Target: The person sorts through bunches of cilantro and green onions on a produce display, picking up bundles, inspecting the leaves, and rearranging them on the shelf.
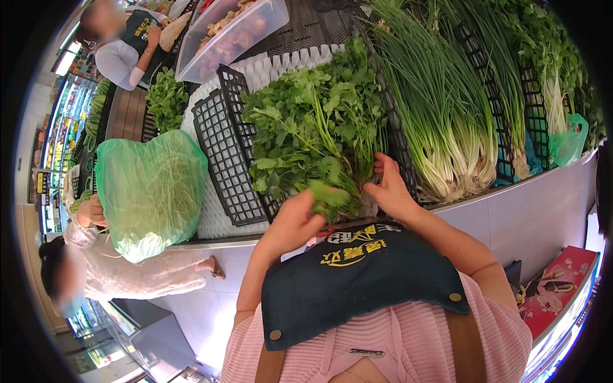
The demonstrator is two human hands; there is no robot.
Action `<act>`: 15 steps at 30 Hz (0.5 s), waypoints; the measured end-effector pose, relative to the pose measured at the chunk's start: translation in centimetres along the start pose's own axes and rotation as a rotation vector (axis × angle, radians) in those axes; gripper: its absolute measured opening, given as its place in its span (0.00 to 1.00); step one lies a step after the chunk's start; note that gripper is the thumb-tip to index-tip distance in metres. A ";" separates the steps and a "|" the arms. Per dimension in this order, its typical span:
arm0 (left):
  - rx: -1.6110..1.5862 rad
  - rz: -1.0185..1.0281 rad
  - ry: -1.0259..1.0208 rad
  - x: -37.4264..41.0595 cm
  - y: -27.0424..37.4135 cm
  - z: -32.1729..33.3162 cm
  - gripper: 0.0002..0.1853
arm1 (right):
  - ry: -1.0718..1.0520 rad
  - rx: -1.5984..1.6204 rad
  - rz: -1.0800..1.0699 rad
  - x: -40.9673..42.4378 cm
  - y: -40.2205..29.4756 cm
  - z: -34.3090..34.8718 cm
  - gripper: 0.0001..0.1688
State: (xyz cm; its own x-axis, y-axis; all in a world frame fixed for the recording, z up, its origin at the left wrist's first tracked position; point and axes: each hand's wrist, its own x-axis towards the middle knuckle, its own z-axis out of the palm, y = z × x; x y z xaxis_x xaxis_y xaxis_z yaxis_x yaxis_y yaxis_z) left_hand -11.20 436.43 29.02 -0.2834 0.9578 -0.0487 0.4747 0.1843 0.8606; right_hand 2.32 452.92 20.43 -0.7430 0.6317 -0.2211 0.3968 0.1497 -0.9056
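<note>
A heap of leafy green herbs, apparently cilantro (306, 119), lies before me between black plastic grid dividers, its root ends toward me. My left hand (297, 220) is at the near left edge of the heap, fingers curled on a small leafy sprig (329, 195) that is blurred. My right hand (390, 186) rests at the root ends on the right, thumb and fingers apart around the stems; whether it grips any is not clear. Part of the fingers of my left hand is hidden behind the hand itself.
Black grid divider (230, 158) on the left; green plastic bag of vegetables (153, 191) beyond it, beside another person's hand (93, 210). Scallions (440, 119) lie to the right. A clear bin of ginger-like roots (234, 38) stands at the back, near a person in an apron (119, 52).
</note>
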 end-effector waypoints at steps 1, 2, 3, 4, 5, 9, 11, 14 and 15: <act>0.159 0.089 -0.074 0.5 0.7 0.2 0.10 | 0.005 0.010 -0.017 0.1 0.2 0.0 0.40; 0.250 0.103 -0.160 1.2 0.8 0.5 0.10 | 0.008 0.015 -0.037 0.3 0.3 -0.1 0.40; 0.342 0.117 -0.246 1.7 0.8 0.7 0.10 | 0.011 0.021 -0.057 0.4 0.3 -0.2 0.39; 0.432 0.130 -0.332 2.2 0.8 0.9 0.10 | 0.022 0.083 -0.027 0.2 0.1 -0.4 0.38; 0.484 0.121 -0.378 2.7 0.1 1.2 0.12 | 0.035 0.147 -0.002 0.2 -0.7 -0.7 0.37; 0.638 -0.001 -0.482 3.2 -0.5 1.4 0.15 | -0.030 0.208 -0.112 -0.5 -3.2 -1.2 0.27; 0.635 0.065 -0.421 2.9 -1.8 1.3 0.15 | -0.076 0.158 -0.249 -0.2 -4.5 -0.8 0.17; 0.654 0.035 -0.409 2.4 -2.4 1.2 0.16 | 0.008 -0.163 -0.522 1.9 -5.5 0.3 0.10; 0.661 0.003 -0.410 2.2 -2.5 1.1 0.17 | 0.053 -0.203 -0.502 2.6 -6.1 0.8 0.09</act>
State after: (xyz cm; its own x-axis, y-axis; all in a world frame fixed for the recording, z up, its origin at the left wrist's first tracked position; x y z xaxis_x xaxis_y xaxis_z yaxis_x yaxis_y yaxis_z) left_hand -12.07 438.38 26.19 -0.0117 0.9398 -0.3416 0.9099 0.1516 0.3860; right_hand -2.45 453.05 25.14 -0.8419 0.4815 0.2435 0.1004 0.5832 -0.8061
